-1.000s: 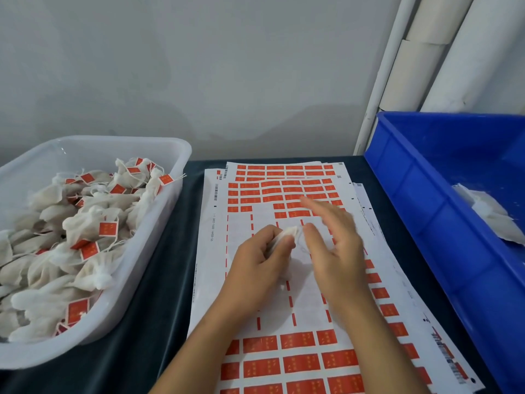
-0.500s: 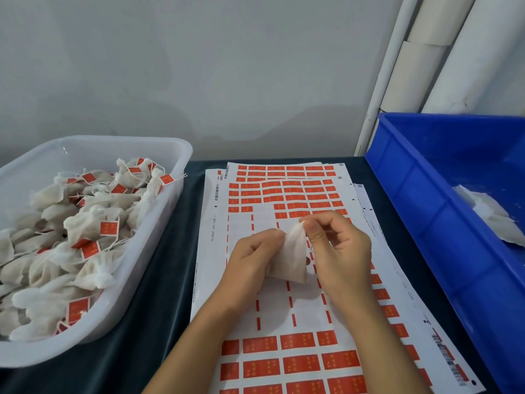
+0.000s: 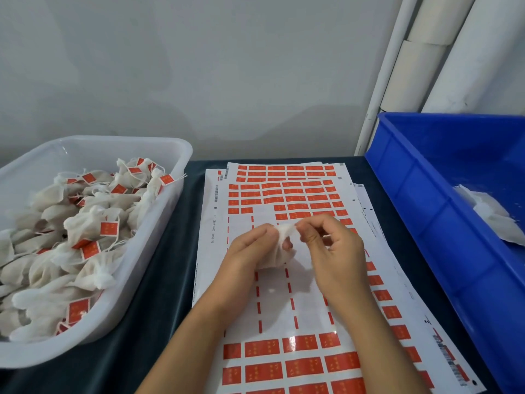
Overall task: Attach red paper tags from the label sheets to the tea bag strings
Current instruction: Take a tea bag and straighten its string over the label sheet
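Since half a second ago you have gathered the tea bag point(image 3: 277, 255) from a flat hanging shape into a bunched pouch, and your right hand point(image 3: 331, 245) has shifted to its top. It sits at the middle of the frame, just above the label sheets point(image 3: 284, 308). Your left hand point(image 3: 250, 248) curls round the bag's body; your right hand pinches at the gathered neck, though whether it has the string itself is too fine to tell. Judge the bag light, soft and easily torn, so hold it by the neck and keep the pinch gentle. Rows of red paper tags point(image 3: 284, 348) remain toward the bottom and upper middle. At left a white tub point(image 3: 176, 200) holds tagged bags; at right stands a blue crate point(image 3: 426, 223), both on the dark bench point(image 3: 170, 265).
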Tool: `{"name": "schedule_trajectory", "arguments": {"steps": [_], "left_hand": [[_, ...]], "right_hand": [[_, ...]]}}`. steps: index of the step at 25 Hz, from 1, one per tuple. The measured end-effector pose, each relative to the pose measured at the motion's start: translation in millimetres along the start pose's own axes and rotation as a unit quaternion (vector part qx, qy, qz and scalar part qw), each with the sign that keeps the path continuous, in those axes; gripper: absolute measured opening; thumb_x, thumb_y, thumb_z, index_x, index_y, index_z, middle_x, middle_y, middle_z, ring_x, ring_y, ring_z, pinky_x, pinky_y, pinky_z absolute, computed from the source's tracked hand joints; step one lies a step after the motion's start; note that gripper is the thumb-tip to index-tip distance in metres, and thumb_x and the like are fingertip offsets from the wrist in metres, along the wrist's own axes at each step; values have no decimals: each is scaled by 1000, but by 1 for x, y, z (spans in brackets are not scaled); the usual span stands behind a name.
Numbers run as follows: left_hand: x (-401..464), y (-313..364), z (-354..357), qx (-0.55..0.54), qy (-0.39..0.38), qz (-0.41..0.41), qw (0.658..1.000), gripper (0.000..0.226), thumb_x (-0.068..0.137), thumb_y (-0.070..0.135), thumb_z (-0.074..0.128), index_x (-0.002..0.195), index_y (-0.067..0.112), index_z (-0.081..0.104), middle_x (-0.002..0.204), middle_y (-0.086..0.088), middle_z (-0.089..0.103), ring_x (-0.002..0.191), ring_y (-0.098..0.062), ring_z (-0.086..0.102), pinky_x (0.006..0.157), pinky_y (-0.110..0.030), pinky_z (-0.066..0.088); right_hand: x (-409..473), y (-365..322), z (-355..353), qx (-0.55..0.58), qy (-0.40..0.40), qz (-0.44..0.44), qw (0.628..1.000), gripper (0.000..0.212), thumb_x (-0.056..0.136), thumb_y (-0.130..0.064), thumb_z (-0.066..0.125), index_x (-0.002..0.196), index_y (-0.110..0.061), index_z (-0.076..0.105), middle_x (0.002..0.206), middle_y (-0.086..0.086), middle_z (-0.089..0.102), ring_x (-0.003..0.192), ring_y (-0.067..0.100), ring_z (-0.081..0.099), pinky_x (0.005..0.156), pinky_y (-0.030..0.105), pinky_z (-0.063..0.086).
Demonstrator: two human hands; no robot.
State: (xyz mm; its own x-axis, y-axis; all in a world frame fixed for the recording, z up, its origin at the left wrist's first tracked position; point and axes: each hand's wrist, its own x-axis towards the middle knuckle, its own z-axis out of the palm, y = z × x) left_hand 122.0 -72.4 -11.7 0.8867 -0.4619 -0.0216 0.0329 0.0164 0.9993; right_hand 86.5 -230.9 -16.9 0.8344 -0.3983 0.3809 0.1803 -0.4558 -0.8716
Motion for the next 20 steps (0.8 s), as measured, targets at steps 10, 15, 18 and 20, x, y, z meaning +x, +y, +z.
{"name": "schedule_trajectory", "arguments": {"steps": [10,15,18,20], "left_hand": [[4,2,5,1,71,31,997,35,99,60,52,107,37,76,108,8,77,105,-13,73,88,-31,61],[4,0,10,121,31,50,991,31,96,49,54,77,30,68,76,0,66,72,-15,63,70,-23,53],[3,-3,10,168,6,57,984,18,99,40,59,88,33,72,83,11,72,79,-6,69,70,-17,53],[3,-6,12,197,35,60,978,17,102,37,61,89,32,71,79,17,71,77,-2,68,65,-9,48]], "right_hand": [[-6,3,5,-125,-55,-126,983,6,101,-34,61,101,-39,57,102,-23,60,100,4,59,82,13,51],[-4,-7,0,-82,-38,-105,990,12,99,-43,54,98,-33,61,107,-23,61,106,1,59,84,10,51],[-4,-7,-2,-9,-102,-12,995,4,98,-38,63,97,-38,67,105,-28,68,106,-5,62,82,14,54],[-3,-6,-4,-4,-105,5,994,3,96,-37,67,95,-39,68,98,-28,69,100,-5,64,78,13,56]]}}
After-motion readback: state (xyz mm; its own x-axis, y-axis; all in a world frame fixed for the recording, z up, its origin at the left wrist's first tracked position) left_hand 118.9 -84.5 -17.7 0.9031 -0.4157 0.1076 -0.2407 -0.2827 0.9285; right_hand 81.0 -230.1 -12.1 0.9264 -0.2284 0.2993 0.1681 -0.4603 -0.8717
